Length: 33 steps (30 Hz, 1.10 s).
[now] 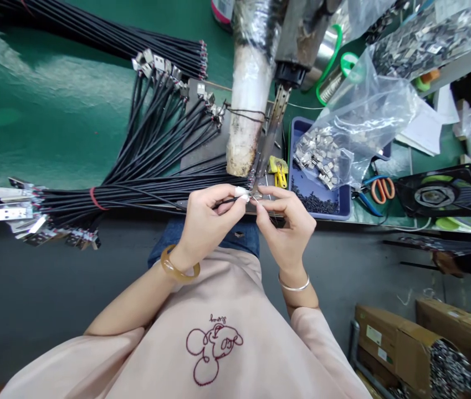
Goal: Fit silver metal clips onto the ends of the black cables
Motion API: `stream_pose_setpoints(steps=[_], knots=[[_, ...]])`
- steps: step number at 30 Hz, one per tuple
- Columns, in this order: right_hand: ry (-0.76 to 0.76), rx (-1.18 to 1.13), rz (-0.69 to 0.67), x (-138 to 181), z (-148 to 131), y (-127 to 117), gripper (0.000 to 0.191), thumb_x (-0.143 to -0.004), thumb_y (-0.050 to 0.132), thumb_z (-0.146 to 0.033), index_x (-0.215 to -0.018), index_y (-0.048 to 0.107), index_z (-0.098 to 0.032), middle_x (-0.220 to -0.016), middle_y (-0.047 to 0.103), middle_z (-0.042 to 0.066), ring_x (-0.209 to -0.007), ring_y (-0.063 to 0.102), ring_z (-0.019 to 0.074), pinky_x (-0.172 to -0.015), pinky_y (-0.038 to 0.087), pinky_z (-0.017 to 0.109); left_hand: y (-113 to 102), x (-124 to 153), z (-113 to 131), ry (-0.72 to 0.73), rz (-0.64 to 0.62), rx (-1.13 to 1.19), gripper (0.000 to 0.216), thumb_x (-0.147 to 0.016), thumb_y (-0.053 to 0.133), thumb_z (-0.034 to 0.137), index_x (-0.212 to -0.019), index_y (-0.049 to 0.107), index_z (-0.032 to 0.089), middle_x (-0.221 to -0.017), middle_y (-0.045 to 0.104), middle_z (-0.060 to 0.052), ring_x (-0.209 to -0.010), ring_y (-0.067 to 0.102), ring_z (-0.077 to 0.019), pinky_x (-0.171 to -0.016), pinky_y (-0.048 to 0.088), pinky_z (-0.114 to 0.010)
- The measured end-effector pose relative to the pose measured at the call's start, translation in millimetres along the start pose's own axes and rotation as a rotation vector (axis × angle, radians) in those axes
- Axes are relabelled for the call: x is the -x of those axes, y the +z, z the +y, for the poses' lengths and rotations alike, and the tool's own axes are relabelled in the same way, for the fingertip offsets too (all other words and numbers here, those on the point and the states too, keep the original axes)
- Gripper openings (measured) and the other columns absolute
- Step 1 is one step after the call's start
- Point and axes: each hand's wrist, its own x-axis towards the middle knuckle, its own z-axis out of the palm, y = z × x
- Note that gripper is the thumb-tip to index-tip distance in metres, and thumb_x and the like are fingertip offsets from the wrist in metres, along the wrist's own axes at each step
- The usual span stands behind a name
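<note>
Head view: left hand [208, 216] pinches a black cable [224, 208] at the counter's [52, 136] near edge; right hand [288, 219] adjoins, its hold unclear. Slipping against the nearby soldering iron [276, 119] could cause burns.

Pale pink top [144, 366], dark-red looped line drawing [214, 349], blue denim [241, 244], amber left bangle [173, 271], thin silver right bangle [295, 289]

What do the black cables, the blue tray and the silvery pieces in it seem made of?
Black cables: probably rubbery plastic sheathing, satin, with smooth bends and soft highlights. Blue tray: likely moulded plastic, dull sheen, rounded corners. Silvery pieces: apparently shiny metal, from their bright glints; which metal is unclear.
</note>
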Motion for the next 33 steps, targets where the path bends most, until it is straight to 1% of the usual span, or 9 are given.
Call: stream_pose_setpoints(steps=[3, 7, 11, 14, 17, 20, 23, 28, 33], knots=[[-0.019, 0.013, -0.001, 0.3, -0.4, -0.3, 0.013, -0.089, 0.067, -0.012, -0.087, 0.067, -0.025, -0.100, 0.079, 0.002, -0.098, 0.077, 0.0194, -0.086, 0.066, 0.039, 0.3, -0.4, 1.0, -0.006, -0.008, 0.005, 0.014, -0.080, 0.067, 0.023, -0.072, 0.074, 0.014, -0.061, 0.062, 0.001, -0.050, 0.039, -0.0063, -0.047, 0.035, -0.019], [0.000, 0.004, -0.026, 2.9, 0.9, -0.6, 0.012, -0.090, 0.066, -0.012, -0.086, 0.065, -0.024, -0.103, 0.078, 0.003, -0.096, 0.077, 0.0185, -0.083, 0.066, 0.038, 0.5, 0.3, 1.5, -0.017, -0.013, 0.021, 0.013, -0.079, 0.067, 0.020, -0.072, 0.075, 0.013, -0.063, 0.066, 0.000, -0.049, 0.041, -0.0059, -0.046, 0.035, -0.018], [-0.012, -0.002, -0.019, 3.0, 1.9, -0.4, 0.013, -0.089, 0.066, -0.010, -0.087, 0.065, -0.024, -0.099, 0.079, 0.003, -0.096, 0.078, 0.0183, -0.084, 0.066, 0.036, 0.8, 0.6, 0.4, 0.011, -0.005, 0.019, 0.012, -0.078, 0.067, 0.018, -0.072, 0.076, 0.013, -0.063, 0.064, 0.000, -0.050, 0.040, -0.0057, -0.046, 0.033, -0.018], [-0.033, 0.019, -0.008, 1.2, 1.0, 0.3, 0.014, -0.089, 0.066, -0.010, -0.087, 0.066, -0.023, -0.095, 0.079, 0.002, -0.098, 0.078, 0.0189, -0.085, 0.065, 0.036, 1.1, 0.1, -0.8, 0.033, 0.004, 0.003, 0.012, -0.078, 0.067, 0.017, -0.071, 0.074, 0.012, -0.061, 0.061, 0.000, -0.050, 0.038, -0.0051, -0.046, 0.033, -0.017], [-0.062, 0.032, 0.002, -0.7, -0.5, 0.7, 0.015, -0.088, 0.066, -0.008, -0.088, 0.066, -0.023, -0.092, 0.079, 0.001, -0.100, 0.077, 0.0191, -0.087, 0.064, 0.036, 1.6, -0.7, -1.5, 0.046, 0.011, -0.013, 0.012, -0.079, 0.066, 0.017, -0.071, 0.074, 0.012, -0.057, 0.055, 0.003, -0.049, 0.034, -0.0046, -0.046, 0.031, -0.017], [-0.078, 0.053, 0.009, -1.9, -1.8, 0.8, 0.017, -0.088, 0.066, -0.007, -0.088, 0.066, -0.024, -0.091, 0.079, 0.001, -0.102, 0.077, 0.0195, -0.087, 0.064, 0.036, 2.0, -1.3, -0.6, 0.057, 0.026, -0.023, 0.013, -0.080, 0.066, 0.019, -0.072, 0.074, 0.012, -0.054, 0.051, 0.004, -0.049, 0.034, -0.0051, -0.046, 0.031, -0.017], [-0.094, 0.056, -0.003, -1.7, -1.9, 1.0, 0.018, -0.087, 0.066, -0.005, -0.088, 0.065, -0.023, -0.092, 0.079, 0.001, -0.103, 0.077, 0.0186, -0.089, 0.064, 0.034, 1.8, -1.4, 0.9, 0.050, 0.032, -0.021, 0.014, -0.079, 0.066, 0.020, -0.070, 0.073, 0.013, -0.056, 0.052, 0.003, -0.049, 0.034, -0.0052, -0.046, 0.032, -0.017], [-0.096, 0.066, -0.034, 0.3, -0.2, 1.1, 0.018, -0.088, 0.063, -0.005, -0.088, 0.064, -0.023, -0.092, 0.078, 0.001, -0.104, 0.077, 0.0177, -0.089, 0.064, 0.032, 1.0, -1.0, 1.9, 0.039, 0.018, -0.025, 0.011, -0.077, 0.065, 0.017, -0.069, 0.072, 0.012, -0.050, 0.042, 0.007, -0.046, 0.028, -0.0040, -0.043, 0.027, -0.016], [-0.100, 0.072, -0.020, 1.2, 0.3, 0.0, 0.017, -0.089, 0.065, -0.006, -0.090, 0.065, -0.023, -0.091, 0.078, 0.001, -0.102, 0.077, 0.0179, -0.089, 0.063, 0.033, 2.0, 0.3, 1.5, 0.046, 0.016, -0.010, 0.012, -0.078, 0.066, 0.018, -0.071, 0.073, 0.012, -0.057, 0.054, 0.003, -0.048, 0.034, -0.0044, -0.045, 0.031, -0.016]])
